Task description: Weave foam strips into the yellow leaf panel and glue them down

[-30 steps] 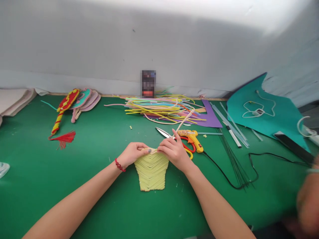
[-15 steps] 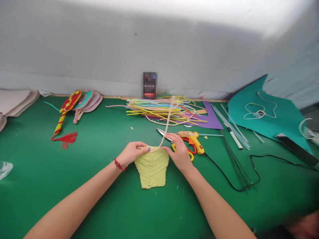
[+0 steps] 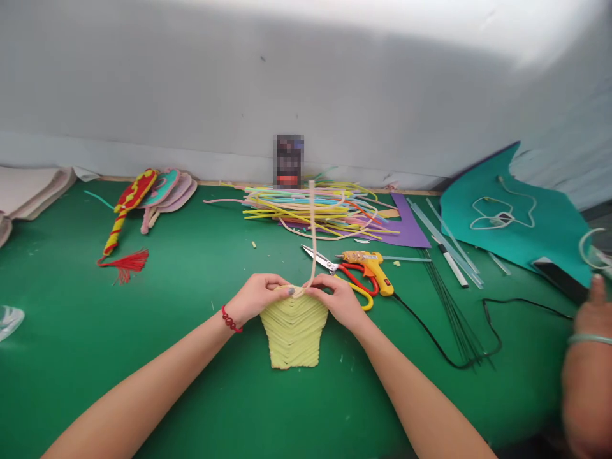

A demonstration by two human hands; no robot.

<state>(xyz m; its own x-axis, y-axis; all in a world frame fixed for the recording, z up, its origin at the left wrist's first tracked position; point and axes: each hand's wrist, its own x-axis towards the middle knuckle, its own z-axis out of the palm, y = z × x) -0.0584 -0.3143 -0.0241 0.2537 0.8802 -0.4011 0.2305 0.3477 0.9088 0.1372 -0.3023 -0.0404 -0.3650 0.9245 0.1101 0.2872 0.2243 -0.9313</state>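
Note:
A pale yellow panel (image 3: pixel 291 338) of chenille stems, laid in V-shaped rows, is held over the green table. My left hand (image 3: pixel 258 298) pinches its top left edge between thumb and fingers. At the top right, my right hand (image 3: pixel 336 298) has thumb and fingers closed on a cream chenille stem (image 3: pixel 313 239) at the panel's edge. The stem's free end rises away from me, and its lower end bends along the top edge between both thumbs. Scissors (image 3: pixel 342 268) with red and yellow handles lie just beyond my right hand, beside a yellow glue gun (image 3: pixel 373 268).
Behind lies a pile of coloured chenille stems (image 3: pixel 306 210) on purple foam sheet (image 3: pixel 414 229). Decorated fans (image 3: pixel 136 194) with a red tassel (image 3: pixel 129 262) are at left. Right are glue sticks (image 3: pixel 444 236), thin wires (image 3: pixel 452 312), a black cable (image 3: pixel 430 347) and another person's blurred hand (image 3: pixel 593 319).
My right hand has moved in toward the panel's middle, fingers now closed at the stem's base. The stem's free end has swung left. Another person's arm has come in at right.

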